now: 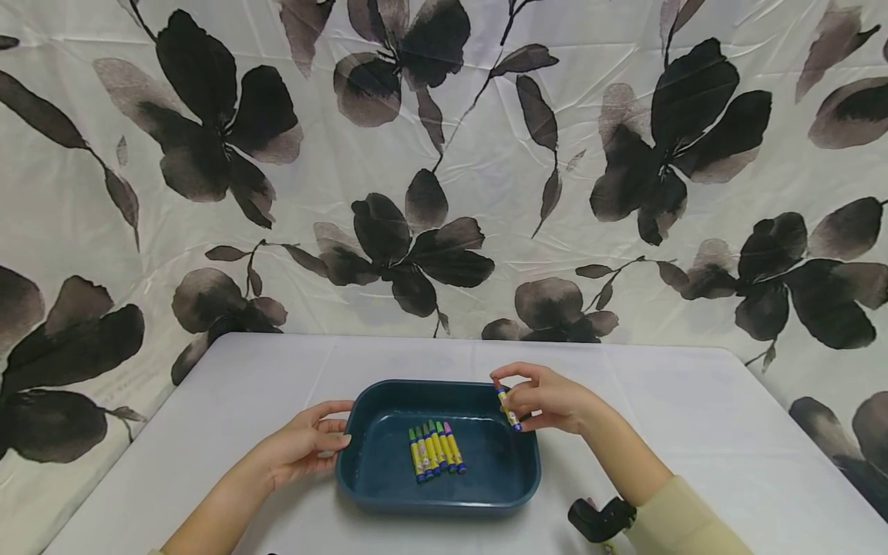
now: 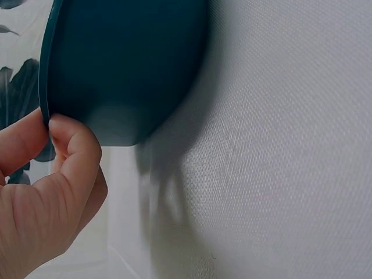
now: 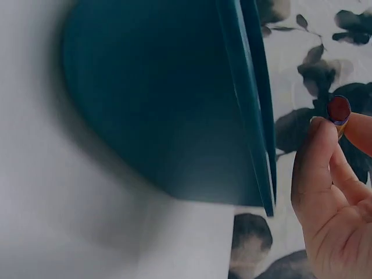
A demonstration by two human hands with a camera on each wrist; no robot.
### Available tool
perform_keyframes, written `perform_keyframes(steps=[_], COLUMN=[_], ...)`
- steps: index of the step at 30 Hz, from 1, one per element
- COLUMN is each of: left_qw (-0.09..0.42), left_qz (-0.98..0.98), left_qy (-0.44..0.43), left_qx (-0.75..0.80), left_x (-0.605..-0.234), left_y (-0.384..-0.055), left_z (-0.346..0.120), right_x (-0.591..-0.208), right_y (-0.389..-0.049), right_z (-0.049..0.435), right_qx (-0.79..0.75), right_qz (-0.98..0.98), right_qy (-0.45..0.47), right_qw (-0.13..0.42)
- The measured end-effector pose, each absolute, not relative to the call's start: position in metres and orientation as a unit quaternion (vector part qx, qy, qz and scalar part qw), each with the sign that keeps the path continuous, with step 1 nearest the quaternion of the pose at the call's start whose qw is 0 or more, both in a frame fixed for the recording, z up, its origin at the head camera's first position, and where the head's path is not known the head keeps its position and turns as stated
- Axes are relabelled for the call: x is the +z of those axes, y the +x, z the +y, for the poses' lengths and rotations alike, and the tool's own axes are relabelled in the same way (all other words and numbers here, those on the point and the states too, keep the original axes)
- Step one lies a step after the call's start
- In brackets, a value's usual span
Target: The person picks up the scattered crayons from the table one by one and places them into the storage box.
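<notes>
A dark teal rectangular tray (image 1: pixel 388 493) stands on the white table, with several crayons (image 1: pixel 435 449) side by side in it. These have yellow wrappers with blue ends; most tips are green, one is pinkish purple. My left hand (image 1: pixel 305 443) is at the tray's left end, and in the left wrist view its thumb and finger pinch the rim (image 2: pixel 45 87). My right hand (image 1: pixel 551 397) holds a crayon with a red tip (image 1: pixel 505 402) between thumb and fingers, over the tray's right back corner. In the right wrist view the dark red end of that crayon (image 3: pixel 339 109) faces the camera.
A black device (image 1: pixel 600 519) is by the right sleeve, and a bit of something yellow (image 1: pixel 609 547) shows beneath it. Behind the white table (image 1: pixel 624 432) hangs a white cloth (image 1: pixel 527 177) printed with dark flowers.
</notes>
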State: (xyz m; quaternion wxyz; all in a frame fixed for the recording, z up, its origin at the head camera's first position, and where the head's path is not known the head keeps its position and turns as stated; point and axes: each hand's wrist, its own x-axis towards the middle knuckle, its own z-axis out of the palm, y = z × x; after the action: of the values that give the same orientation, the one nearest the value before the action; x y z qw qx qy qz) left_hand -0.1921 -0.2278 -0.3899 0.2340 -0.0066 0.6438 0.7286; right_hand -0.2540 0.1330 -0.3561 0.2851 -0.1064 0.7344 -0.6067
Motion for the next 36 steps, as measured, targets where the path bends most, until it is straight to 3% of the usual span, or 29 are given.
perform_keyframes(steps=[19,36], left_qw=[0.237,0.230], left_qz=[0.640,0.652], left_qy=[-0.008,-0.013], left_qx=[0.731,0.722], left_x=[-0.389,-0.391], left_y=[-0.192,-0.193], left_z=[-0.228,-0.225], right_x=[-0.376,-0.394], right_y=[-0.253,-0.248], right_z=[0.083,0.067], right_qx=[-0.604,-0.569], right_qz=[0.740,0.760], right_qy=[-0.070,-0.076], right_qw=[0.287,0.306])
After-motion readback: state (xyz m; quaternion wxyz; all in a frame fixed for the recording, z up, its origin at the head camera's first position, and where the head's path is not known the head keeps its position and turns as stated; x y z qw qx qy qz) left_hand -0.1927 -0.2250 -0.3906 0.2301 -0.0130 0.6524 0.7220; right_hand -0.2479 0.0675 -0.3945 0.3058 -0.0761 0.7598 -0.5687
